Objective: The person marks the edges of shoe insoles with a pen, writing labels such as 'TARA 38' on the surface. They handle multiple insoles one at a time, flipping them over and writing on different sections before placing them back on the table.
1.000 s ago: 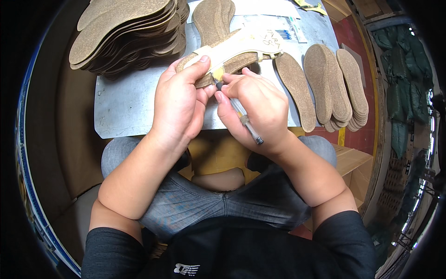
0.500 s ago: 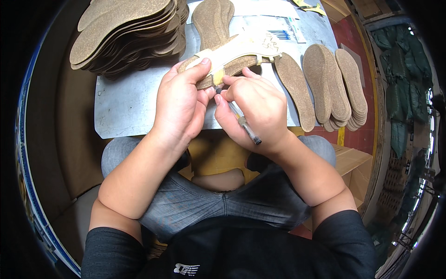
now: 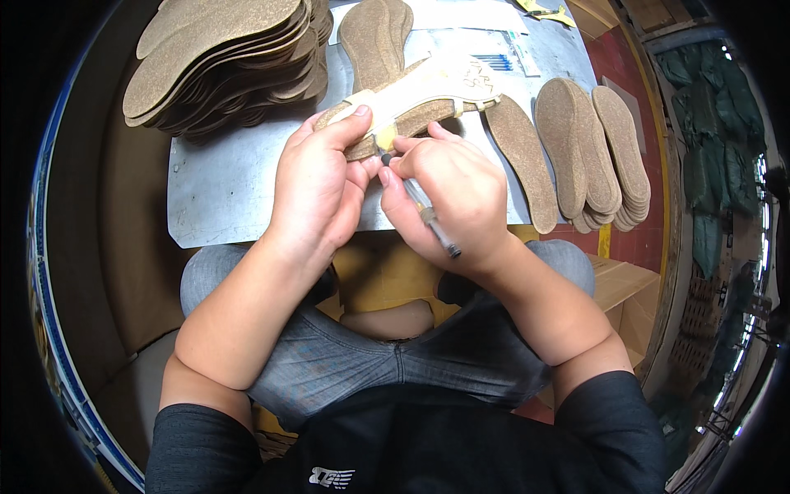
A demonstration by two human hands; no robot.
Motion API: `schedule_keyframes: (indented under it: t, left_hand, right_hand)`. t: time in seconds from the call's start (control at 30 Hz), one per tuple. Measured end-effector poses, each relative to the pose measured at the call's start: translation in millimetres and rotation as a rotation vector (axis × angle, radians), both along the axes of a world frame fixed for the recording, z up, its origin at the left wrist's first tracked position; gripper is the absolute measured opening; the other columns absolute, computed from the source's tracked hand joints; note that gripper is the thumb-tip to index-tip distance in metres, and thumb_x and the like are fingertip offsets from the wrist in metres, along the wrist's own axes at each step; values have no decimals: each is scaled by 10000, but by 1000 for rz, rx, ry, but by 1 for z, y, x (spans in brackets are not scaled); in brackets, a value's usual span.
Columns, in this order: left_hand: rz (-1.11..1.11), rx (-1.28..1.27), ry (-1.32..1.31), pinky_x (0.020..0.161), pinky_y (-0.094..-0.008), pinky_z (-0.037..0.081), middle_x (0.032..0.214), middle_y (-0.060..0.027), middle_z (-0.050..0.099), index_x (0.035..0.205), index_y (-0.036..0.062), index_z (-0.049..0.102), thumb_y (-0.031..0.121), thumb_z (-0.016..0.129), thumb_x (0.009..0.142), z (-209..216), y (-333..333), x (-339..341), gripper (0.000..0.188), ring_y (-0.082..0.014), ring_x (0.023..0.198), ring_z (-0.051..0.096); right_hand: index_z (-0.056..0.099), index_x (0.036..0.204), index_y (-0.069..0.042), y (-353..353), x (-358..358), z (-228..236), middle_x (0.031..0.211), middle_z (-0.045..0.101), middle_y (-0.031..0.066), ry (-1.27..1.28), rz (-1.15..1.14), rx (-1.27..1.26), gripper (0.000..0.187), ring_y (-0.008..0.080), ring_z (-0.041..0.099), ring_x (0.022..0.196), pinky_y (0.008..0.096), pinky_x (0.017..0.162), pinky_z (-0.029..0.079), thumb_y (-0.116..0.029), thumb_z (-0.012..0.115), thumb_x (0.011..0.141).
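Note:
My left hand [image 3: 317, 181] is closed round the left end of a brown cork-like insole [image 3: 434, 116], thumb on top. Over that insole lies a pale cream template [image 3: 415, 90] with cut-outs at its right end and small tabs along its edge. My right hand [image 3: 453, 193] grips a clear-barrelled pen [image 3: 428, 216], its dark tip end against the near edge of the insole by a yellowish tab [image 3: 385, 137]. The exact contact of the tip is hidden by fingers.
A tall stack of insoles [image 3: 206, 62] stands at the left of the metal table [image 3: 214, 193]. More insoles [image 3: 374, 41] lie behind my hands, and insole piles [image 3: 568, 140] line the right edge. Blue pens [image 3: 495, 62] lie at the back; a cardboard box [image 3: 629, 288] sits right below.
Almost nothing differs. The pen and the fingers of my right hand have shifted very slightly; both hands keep their hold.

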State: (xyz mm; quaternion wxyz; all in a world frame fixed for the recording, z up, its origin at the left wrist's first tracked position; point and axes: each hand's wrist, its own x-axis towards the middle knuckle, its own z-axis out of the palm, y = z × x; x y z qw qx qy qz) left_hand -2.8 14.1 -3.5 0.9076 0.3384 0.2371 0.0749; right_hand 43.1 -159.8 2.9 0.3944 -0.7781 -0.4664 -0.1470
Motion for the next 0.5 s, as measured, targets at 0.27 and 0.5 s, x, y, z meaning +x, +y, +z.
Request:
schedule_keyframes:
  t: [0.27, 0.5]
  left_hand:
    - [4, -23, 48, 1097, -456, 660, 1335, -218, 781, 1365, -77, 672, 57, 651, 1173, -4, 3, 3, 235, -305, 1209, 796]
    - [-12, -24, -19, 1117, -467, 654, 1345, -222, 782, 1366, -85, 674, 60, 648, 1173, -2, 4, 2, 242, -310, 1228, 794]
  right_hand:
    - [684, 973, -40, 0, 0, -6, 937, 789, 162, -24, 24, 41, 194, 384, 806, 893, 586, 1026, 661, -66, 844, 868]
    - [755, 977, -38, -1, -1, -3, 954, 828, 127, 15, 26, 33, 114, 368, 869, 1079, 598, 1045, 671, -50, 849, 913]
